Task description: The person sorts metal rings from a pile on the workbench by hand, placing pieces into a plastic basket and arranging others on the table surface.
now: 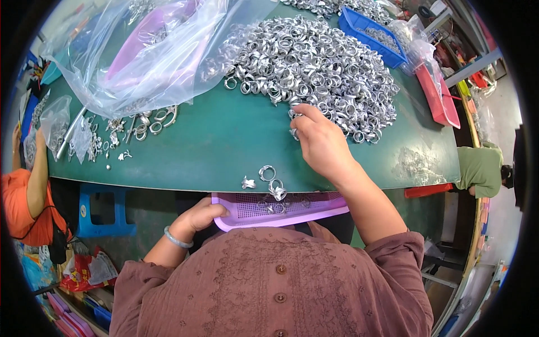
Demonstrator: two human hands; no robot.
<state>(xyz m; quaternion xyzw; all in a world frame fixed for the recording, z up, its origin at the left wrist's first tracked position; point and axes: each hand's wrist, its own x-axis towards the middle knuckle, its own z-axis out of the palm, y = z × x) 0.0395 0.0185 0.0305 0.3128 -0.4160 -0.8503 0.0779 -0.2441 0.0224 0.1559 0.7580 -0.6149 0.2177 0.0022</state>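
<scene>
A large heap of silver-coloured metal rings (314, 67) covers the middle of the green table. At the heap's near edge my right hand (321, 137) has its fingers curled around a metal ring (294, 133), which is partly hidden by the fingertips. My left hand (205, 215) grips the left end of a purple mesh basket (247, 223) below the table's front edge. Several rings lie in the basket. By the table edge above it are a loose ring (267, 172), another ring (277, 191) and a small metal piece (248, 182).
At back left, clear plastic sheeting (191, 73) covers a pink tray (126, 53). Loose metal parts (115, 132) lie before it. A blue bin (353, 25) and a red tray (438, 101) stand right of the heap. People sit at left and right; a blue stool (104, 227) stands below.
</scene>
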